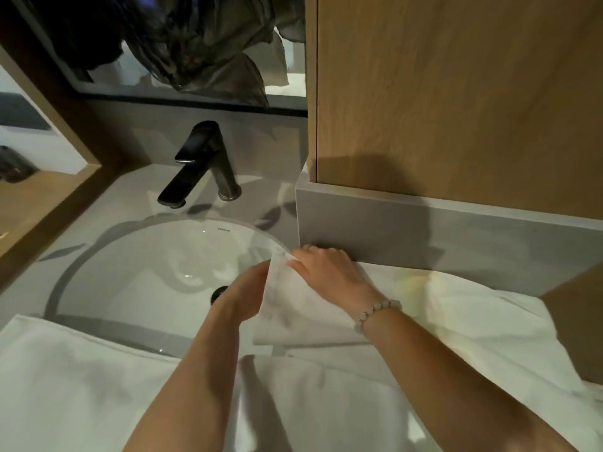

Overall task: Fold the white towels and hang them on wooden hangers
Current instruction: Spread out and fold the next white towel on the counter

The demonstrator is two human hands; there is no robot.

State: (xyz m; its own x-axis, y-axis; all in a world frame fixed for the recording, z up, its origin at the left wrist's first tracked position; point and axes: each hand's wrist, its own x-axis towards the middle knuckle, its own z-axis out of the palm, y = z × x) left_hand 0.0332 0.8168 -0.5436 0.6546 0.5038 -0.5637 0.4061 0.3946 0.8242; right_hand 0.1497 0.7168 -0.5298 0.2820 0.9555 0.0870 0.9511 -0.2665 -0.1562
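Soft, limp white towel (293, 308) at the worktop's (130, 197) right edge, beside the sink (137, 256); left hand (248, 288) and right hand (326, 269) pinching one corner; best gripped at corners.

1. Your left hand (243, 290) reaches far, fingers curled and closed in a grip, forearm bare.
2. Your right hand (326, 269) lies palm down just right of it, fingers bent, wrist with a bead bracelet (375, 313).

Black faucet (202, 164) behind white sink (137, 256)
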